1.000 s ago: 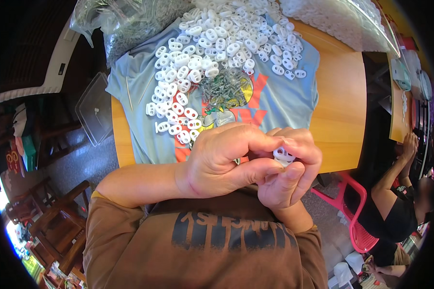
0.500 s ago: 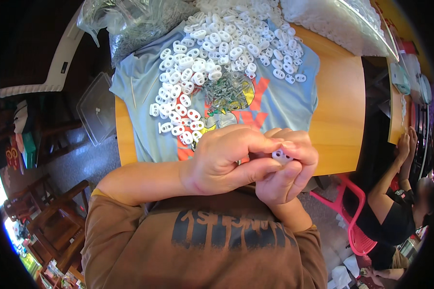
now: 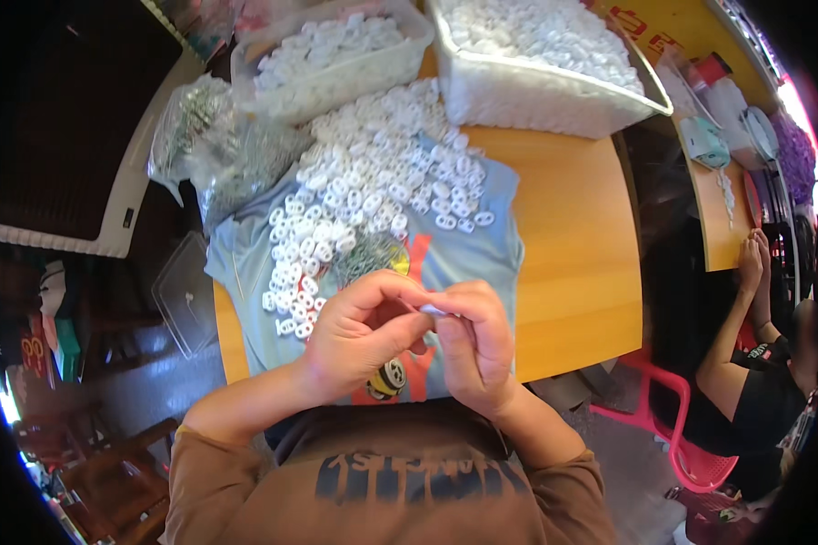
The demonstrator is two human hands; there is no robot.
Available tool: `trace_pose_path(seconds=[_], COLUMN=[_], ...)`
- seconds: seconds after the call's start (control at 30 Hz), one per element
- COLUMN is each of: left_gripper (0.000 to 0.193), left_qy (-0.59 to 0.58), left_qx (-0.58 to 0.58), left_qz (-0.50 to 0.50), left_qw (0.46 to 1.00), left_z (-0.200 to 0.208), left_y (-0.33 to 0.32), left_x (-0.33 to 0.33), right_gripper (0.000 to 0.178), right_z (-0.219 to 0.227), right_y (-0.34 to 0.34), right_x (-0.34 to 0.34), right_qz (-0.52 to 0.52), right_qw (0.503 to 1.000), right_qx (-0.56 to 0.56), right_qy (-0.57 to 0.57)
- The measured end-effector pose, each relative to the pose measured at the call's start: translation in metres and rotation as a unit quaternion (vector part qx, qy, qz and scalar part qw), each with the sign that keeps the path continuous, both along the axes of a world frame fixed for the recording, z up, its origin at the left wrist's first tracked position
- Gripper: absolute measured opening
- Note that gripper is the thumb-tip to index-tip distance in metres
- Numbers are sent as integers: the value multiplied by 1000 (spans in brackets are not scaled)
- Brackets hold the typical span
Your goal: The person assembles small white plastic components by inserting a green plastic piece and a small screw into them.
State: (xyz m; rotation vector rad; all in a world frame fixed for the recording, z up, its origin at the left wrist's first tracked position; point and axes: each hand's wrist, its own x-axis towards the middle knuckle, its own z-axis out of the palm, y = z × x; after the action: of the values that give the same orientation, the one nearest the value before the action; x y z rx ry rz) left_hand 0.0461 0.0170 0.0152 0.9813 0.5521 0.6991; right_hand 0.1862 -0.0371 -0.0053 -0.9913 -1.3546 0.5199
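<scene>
A small white two-hole cord lock (image 3: 433, 310) is pinched between my hands above the near part of the blue shirt, mostly hidden by fingertips. My left hand (image 3: 359, 336) grips it from the left with thumb and fingertips. From the other side, my right hand (image 3: 478, 350) closes on it with thumb and forefinger. Just beyond them lies a pile of small metal springs (image 3: 364, 261). Many loose white cord locks (image 3: 354, 195) spread over the blue printed shirt (image 3: 482, 263), which covers part of the wooden table.
Two tubs of white pieces, a smaller tub (image 3: 336, 77) and a larger tub (image 3: 554, 95), stand at the back. Left of the heap slumps a clear bag of springs (image 3: 236, 159). A pink chair (image 3: 663, 409) is at right, near another person's arm (image 3: 727, 318).
The view has tilted up, bringing the back tubs into sight. My hands stay together on the cord lock, which has turned so that its holes no longer show.
</scene>
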Motion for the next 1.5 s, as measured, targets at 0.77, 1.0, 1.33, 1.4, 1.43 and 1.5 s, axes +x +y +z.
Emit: trace_pose_path(seconds=[0.77,1.0,1.33,1.4,1.43,1.5], left_gripper=[11,26,14,13,13,13], left_qy=[66,239,312,329,329,325], left_qx=[191,353,640,641,640,646], left_qz=[313,144,-41,-87,-88,-83], left_qw=[928,893,701,688,689,685], left_z=[55,19,-22,-21,-22,-25], left_y=[231,154,99,97,96,94], left_x=[56,8,-6,-10,-11,-12], right_gripper=[9,9,15,14,14,13], right_z=[-12,-13,-20,-20,-20,-18], right_y=[31,25,34,34,34,34], right_x=[16,23,27,27,26,25], right_qz=[-41,-122,-87,-85,-83,-81], right_qw=[992,971,948,948,949,949], right_qx=[-81,-178,-182,-189,-196,-202], right_qy=[-84,101,247,240,233,229])
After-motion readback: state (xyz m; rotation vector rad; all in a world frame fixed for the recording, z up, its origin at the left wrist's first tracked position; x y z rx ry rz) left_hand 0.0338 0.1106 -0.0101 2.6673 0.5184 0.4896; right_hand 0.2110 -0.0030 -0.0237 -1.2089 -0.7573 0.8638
